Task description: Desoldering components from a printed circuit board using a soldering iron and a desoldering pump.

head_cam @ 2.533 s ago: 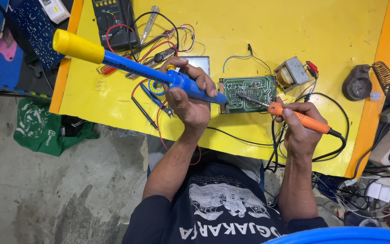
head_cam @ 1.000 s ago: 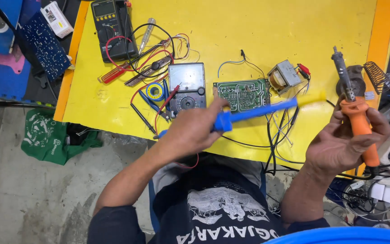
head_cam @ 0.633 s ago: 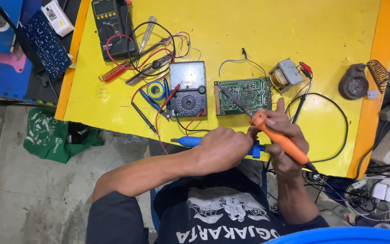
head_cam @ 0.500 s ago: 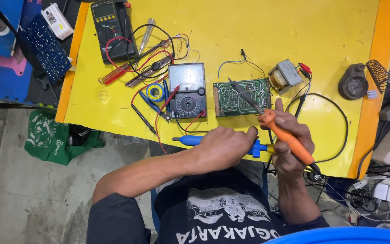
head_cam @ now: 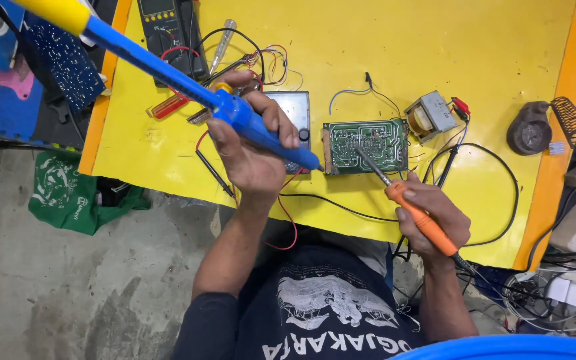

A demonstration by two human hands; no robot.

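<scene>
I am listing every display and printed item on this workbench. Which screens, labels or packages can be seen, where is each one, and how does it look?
Multimeter: top edge of the yellow table, left of middle; dark upright case, small greyish screen, yellow buttons.
Meter: mid-table, left of the green board, partly behind the left hand; dark case, pale square face.
Green bag: on the floor, left of the table; crumpled, white print.
No other packages or signs are clear.
</scene>
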